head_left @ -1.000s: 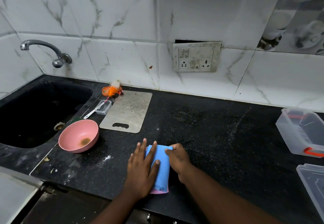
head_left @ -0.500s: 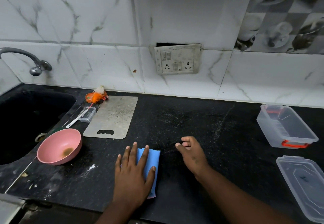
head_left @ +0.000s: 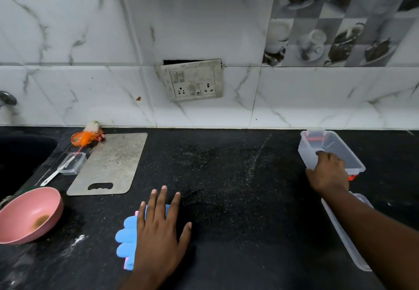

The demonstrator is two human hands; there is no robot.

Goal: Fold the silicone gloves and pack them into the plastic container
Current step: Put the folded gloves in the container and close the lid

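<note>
The folded silicone gloves [head_left: 127, 236], blue with a pink edge showing, lie on the black counter near its front edge. My left hand [head_left: 161, 230] lies flat on top of them with fingers spread, covering most of the bundle. The clear plastic container [head_left: 333, 149] with red latches stands open at the right near the wall. My right hand [head_left: 327, 171] grips its near left rim, fingers curled over the edge. The container's inside looks empty apart from a red latch seen through the wall.
The clear lid [head_left: 347, 233] lies at the right under my forearm. A pink bowl [head_left: 29, 215], a grey cutting board [head_left: 111, 165], a small clear box [head_left: 73, 164] with a white utensil and an orange object [head_left: 87, 136] sit left, beside the dark sink [head_left: 20, 153].
My right hand left the gloves, reached right and took hold of the container's rim. The left hand stayed pressed on the gloves. The camera view shifted to the right.
</note>
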